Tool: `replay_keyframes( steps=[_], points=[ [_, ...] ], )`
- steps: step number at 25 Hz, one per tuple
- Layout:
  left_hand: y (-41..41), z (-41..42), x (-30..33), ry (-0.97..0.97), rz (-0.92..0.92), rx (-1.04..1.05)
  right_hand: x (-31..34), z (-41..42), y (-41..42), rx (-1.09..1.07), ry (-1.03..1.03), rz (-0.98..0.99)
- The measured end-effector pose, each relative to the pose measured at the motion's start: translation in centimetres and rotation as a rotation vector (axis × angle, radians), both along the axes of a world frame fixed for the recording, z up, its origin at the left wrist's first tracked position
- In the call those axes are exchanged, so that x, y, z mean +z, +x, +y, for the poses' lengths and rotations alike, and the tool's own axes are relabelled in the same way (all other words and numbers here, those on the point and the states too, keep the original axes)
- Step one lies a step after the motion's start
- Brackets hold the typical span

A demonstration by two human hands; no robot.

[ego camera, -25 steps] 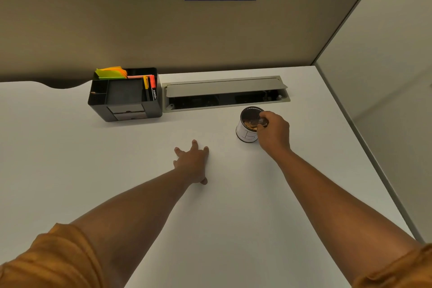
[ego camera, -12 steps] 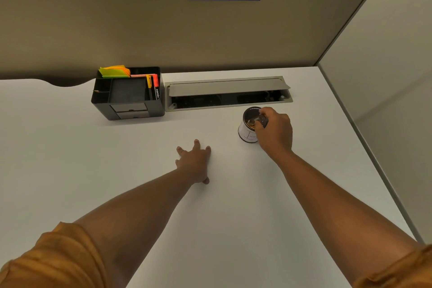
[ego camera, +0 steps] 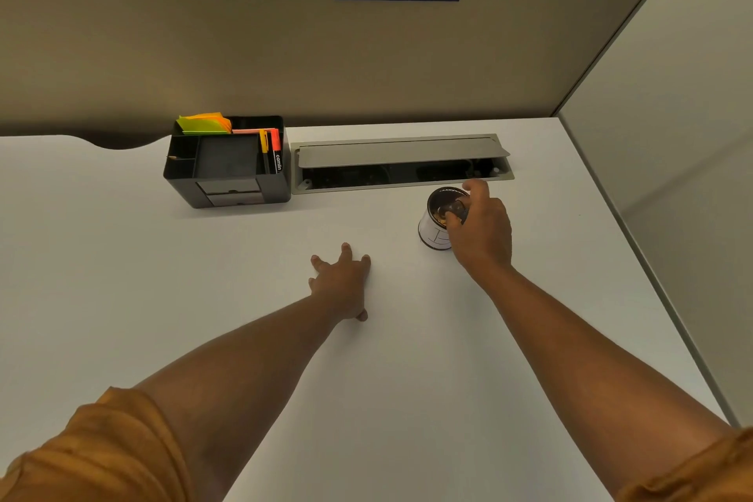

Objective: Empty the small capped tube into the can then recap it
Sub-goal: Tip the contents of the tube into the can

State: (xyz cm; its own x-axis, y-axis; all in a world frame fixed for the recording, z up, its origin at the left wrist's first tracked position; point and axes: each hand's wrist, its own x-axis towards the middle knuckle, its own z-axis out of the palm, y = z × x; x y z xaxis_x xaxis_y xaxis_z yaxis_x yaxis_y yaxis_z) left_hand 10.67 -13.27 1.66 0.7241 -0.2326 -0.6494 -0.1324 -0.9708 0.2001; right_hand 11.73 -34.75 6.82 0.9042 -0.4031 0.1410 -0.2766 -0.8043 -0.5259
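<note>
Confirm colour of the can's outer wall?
White, with a dark band at the base, on the can; head view, the only one.

We are observing the can (ego camera: 432,230), a short white cylinder with a dark rim and base, standing upright and open-topped on the desk. Its interior is showing dark, with brownish-gold contents visible inside. The small tube (ego camera: 456,210) is sitting in the grip directly over the can's mouth, appearing dark and tilted toward the opening; we cannot tell whether it is carrying its cap. The can is lying just beneath and forward of the grip.
</note>
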Motion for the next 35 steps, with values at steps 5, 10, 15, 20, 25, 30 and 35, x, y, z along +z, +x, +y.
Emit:
replay_keyframes(
  steps=[5,10,15,20,25,30,35],
  points=[
    [0.0,0.0,0.2,-0.010,0.013,0.009,-0.3,-0.3,0.2,0.047,-0.039,-0.045],
    [0.0,0.0,0.3,-0.013,0.013,0.012,-0.4,-0.4,0.2,0.060,-0.029,-0.073],
    [0.0,0.0,0.4,-0.008,0.009,0.003,-0.5,-0.8,0.2,0.064,-0.037,-0.084],
    [0.0,0.0,0.5,-0.019,0.020,0.008,-0.9,-0.8,0.0,0.088,-0.033,-0.151],
    [-0.1,0.0,0.6,-0.009,0.022,0.007,-1.1,-1.1,0.0,0.158,-0.050,-0.184],
    [-0.1,0.1,0.6,-0.004,0.020,0.008,-0.4,-0.8,0.3,0.114,0.067,-0.203],
    [-0.1,0.0,0.5,-0.012,0.014,0.016,-0.8,-1.2,0.2,0.155,0.026,-0.242]
  ],
)
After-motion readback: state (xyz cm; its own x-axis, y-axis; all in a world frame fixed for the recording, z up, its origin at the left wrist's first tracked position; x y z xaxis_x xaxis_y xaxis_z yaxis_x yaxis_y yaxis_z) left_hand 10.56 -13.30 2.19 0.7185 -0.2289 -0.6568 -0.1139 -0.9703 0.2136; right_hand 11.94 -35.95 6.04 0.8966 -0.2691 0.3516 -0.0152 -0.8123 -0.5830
